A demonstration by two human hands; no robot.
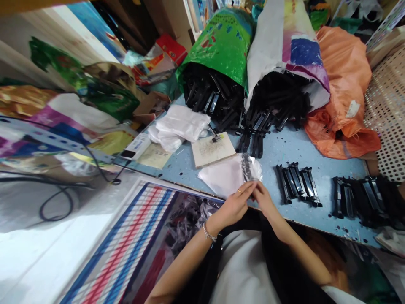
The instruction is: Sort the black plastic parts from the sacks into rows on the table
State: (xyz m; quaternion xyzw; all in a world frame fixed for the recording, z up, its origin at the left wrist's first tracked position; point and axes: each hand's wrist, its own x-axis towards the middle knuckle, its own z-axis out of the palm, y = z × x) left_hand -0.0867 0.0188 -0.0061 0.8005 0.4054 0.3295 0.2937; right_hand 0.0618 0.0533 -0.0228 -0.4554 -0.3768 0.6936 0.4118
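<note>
Both hands meet at the table's front edge, closed on the near end of a see-through plastic bag with black parts inside. My left hand has its fingers pinched together there. Beside it, my right hand grips the same end; the fingertips overlap and partly hide the bag's opening. Under the bag and to its left lies a stack of flat plastic bags. A small board lies just beyond them. To the right sits a group of black plastic clip-like parts in a row.
Black parts spill from a green sack and a white sack at the back. An orange sack stands right of them. More black parts lie far right. Folded plastic bags and a white box are at left.
</note>
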